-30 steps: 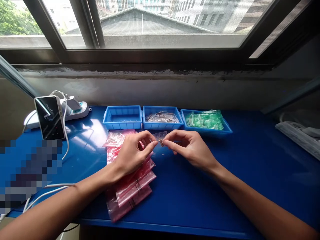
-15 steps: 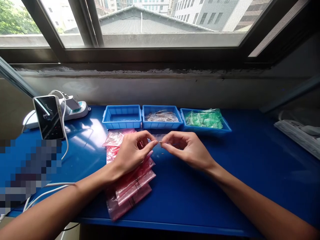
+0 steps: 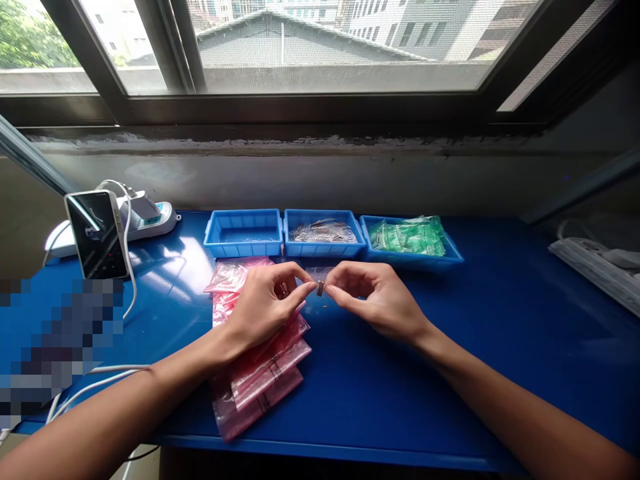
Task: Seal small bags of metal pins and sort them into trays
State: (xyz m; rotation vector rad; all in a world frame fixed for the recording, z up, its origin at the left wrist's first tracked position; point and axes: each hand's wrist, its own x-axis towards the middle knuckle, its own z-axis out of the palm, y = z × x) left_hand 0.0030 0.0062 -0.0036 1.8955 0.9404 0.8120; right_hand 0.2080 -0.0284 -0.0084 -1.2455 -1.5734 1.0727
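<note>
Small metal part (image 3: 320,287) shifted to upright since the last frame; fingers (image 3: 306,291) of left hand (image 3: 265,310) and right hand (image 3: 377,300) pinched it between them, above the worktop (image 3: 500,347). Clear plastic sleeve (image 3: 318,272) lay just behind the fingers; pink zip bags (image 3: 263,380) lay beneath the left hand.

We look out from the person's head, facing forward and down, close above the left hand (image 3: 263,310) and right hand (image 3: 383,300) on the bench (image 3: 500,347), with the window (image 3: 340,47) across our single view's top.
</note>
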